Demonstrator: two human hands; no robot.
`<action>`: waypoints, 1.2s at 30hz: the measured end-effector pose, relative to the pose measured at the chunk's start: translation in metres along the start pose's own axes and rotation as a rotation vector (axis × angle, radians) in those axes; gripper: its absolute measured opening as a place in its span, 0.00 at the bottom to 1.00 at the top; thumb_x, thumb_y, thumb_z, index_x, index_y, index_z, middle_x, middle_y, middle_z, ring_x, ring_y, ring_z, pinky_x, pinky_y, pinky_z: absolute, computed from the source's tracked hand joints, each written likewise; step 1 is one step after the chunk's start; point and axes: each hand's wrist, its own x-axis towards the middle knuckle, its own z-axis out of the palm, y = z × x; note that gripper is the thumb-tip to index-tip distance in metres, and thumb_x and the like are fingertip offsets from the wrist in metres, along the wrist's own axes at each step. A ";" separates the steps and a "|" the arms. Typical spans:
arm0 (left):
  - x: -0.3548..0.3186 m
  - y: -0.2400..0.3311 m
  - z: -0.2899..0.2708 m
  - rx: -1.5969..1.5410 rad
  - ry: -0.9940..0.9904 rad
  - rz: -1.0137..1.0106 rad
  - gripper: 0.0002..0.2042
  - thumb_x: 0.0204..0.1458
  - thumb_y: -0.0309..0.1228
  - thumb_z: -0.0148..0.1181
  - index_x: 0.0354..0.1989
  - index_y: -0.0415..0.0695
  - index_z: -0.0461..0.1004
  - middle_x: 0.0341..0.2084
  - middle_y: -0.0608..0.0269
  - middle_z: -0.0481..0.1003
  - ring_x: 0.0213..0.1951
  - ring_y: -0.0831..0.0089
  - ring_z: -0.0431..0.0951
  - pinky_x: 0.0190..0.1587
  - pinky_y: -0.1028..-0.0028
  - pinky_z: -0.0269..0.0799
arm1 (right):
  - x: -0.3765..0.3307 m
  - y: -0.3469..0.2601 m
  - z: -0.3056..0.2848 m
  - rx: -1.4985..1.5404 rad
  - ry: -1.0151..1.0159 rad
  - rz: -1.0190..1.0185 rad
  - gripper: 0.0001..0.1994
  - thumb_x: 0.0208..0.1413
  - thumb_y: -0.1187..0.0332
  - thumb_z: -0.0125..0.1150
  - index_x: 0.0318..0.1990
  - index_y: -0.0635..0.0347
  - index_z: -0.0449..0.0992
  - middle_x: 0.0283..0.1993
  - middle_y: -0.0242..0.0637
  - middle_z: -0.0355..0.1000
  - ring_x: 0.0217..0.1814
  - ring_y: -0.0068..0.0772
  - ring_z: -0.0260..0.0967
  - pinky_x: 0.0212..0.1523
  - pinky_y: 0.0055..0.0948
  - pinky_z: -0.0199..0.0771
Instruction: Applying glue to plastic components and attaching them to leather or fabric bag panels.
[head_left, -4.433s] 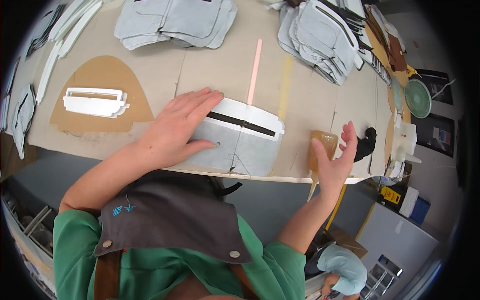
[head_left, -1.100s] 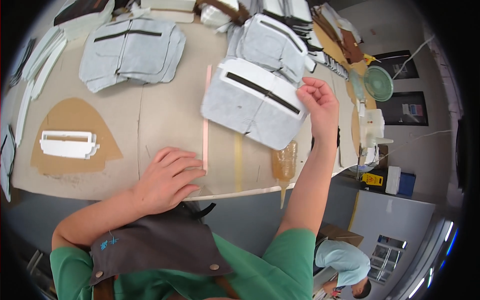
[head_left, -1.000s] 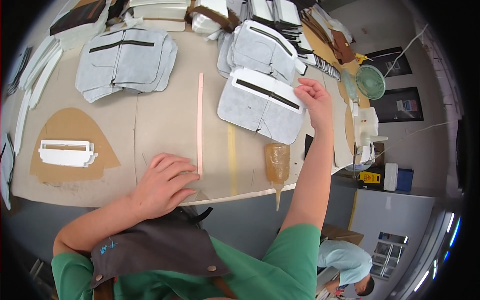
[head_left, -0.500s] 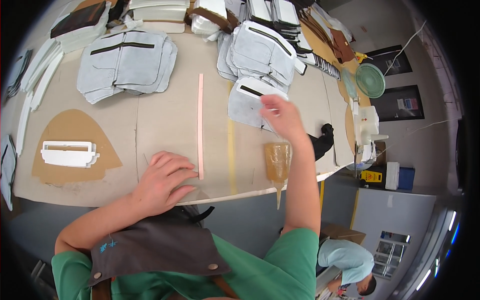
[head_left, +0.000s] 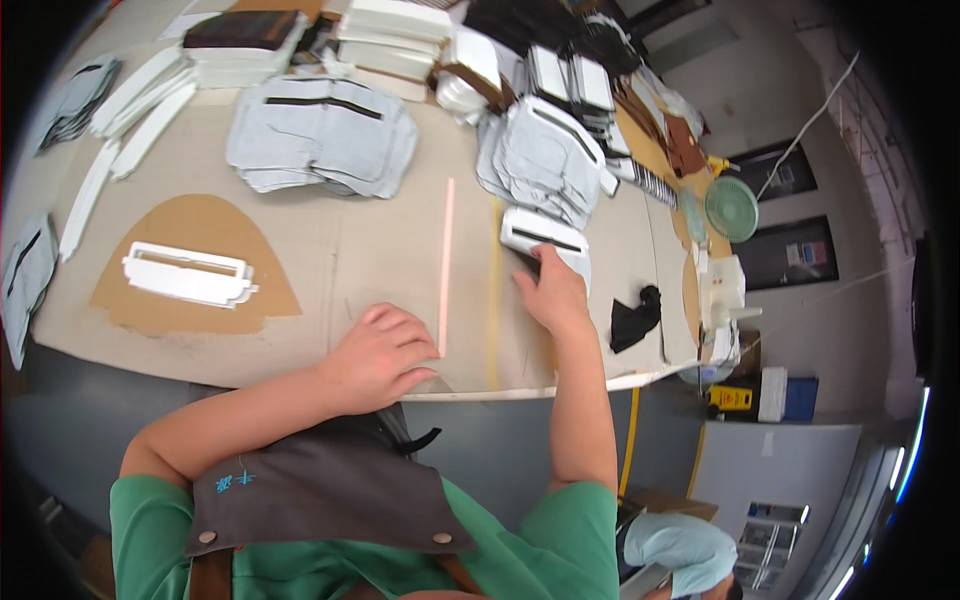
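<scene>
My right hand (head_left: 558,292) reaches over a single grey panel (head_left: 573,262) on the table, its fingertips at the lower edge of a white slotted frame with a black strip (head_left: 530,230) on that panel. Thumb and forefinger are apart, and nothing shows between them. My left hand (head_left: 382,358) rests near the table's front edge, fingers loosely bent and thumb apart. Its fingertips are at the near end of a narrow pink strip (head_left: 447,265) lying lengthwise on the table. The amber bottle is almost wholly hidden behind my right forearm.
Stacked grey panels (head_left: 322,135) lie at the back, with another pile (head_left: 540,160) beyond my right hand. White slotted pieces (head_left: 190,277) sit on a brown card template (head_left: 200,220) at left. A black cloth (head_left: 636,318) lies at right. A person (head_left: 680,550) bends over beyond the table.
The whole view has shifted, so the table's things appear farther right. My right hand has come down onto the white frame on the grey panel. My left hand stays by the pink strip.
</scene>
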 end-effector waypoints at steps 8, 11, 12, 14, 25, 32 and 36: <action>-0.005 0.001 0.015 0.142 0.076 0.143 0.07 0.54 0.34 0.61 0.37 0.46 0.77 0.35 0.65 0.73 0.46 0.67 0.72 0.56 0.65 0.62 | -0.001 0.015 0.014 0.071 0.076 -0.069 0.32 0.44 0.60 0.71 0.58 0.60 0.68 0.62 0.47 0.66 0.58 0.50 0.69 0.55 0.42 0.71; -0.011 -0.006 0.017 0.217 0.091 0.170 0.07 0.55 0.35 0.59 0.34 0.45 0.76 0.33 0.65 0.73 0.44 0.66 0.72 0.55 0.66 0.62 | -0.007 -0.023 0.032 0.200 0.460 -0.115 0.25 0.44 0.67 0.72 0.51 0.62 0.73 0.57 0.46 0.66 0.47 0.40 0.72 0.50 0.36 0.74; -0.011 -0.005 0.018 0.236 0.091 0.203 0.07 0.55 0.35 0.58 0.32 0.45 0.76 0.32 0.64 0.73 0.43 0.65 0.71 0.55 0.66 0.62 | -0.012 -0.035 0.042 0.200 0.463 -0.128 0.25 0.44 0.67 0.72 0.51 0.62 0.73 0.57 0.46 0.66 0.47 0.40 0.72 0.50 0.36 0.74; -0.010 -0.004 0.019 0.262 0.127 0.214 0.08 0.55 0.35 0.58 0.31 0.45 0.75 0.31 0.63 0.72 0.41 0.64 0.71 0.55 0.65 0.62 | -0.015 -0.047 0.066 0.668 0.497 -0.249 0.18 0.49 0.72 0.69 0.48 0.63 0.74 0.54 0.41 0.68 0.38 0.28 0.73 0.41 0.26 0.75; -0.005 -0.004 0.019 0.360 0.181 0.199 0.09 0.54 0.36 0.59 0.26 0.46 0.73 0.28 0.63 0.72 0.40 0.64 0.70 0.54 0.63 0.61 | -0.023 -0.077 0.124 1.145 0.601 -0.100 0.08 0.56 0.69 0.65 0.41 0.62 0.77 0.29 0.31 0.74 0.27 0.14 0.67 0.28 0.16 0.68; -0.007 -0.006 0.013 0.216 0.137 0.060 0.08 0.52 0.35 0.61 0.26 0.46 0.72 0.28 0.65 0.72 0.40 0.65 0.70 0.53 0.63 0.61 | -0.031 -0.090 0.120 1.057 0.579 -0.102 0.08 0.55 0.69 0.67 0.40 0.61 0.78 0.29 0.28 0.74 0.27 0.16 0.67 0.29 0.18 0.69; -0.005 -0.008 0.013 0.141 0.124 -0.001 0.07 0.52 0.34 0.61 0.28 0.46 0.73 0.28 0.66 0.73 0.41 0.64 0.71 0.53 0.62 0.60 | -0.031 -0.091 0.119 1.038 0.575 -0.055 0.08 0.54 0.70 0.66 0.41 0.61 0.78 0.28 0.28 0.73 0.28 0.16 0.66 0.31 0.18 0.68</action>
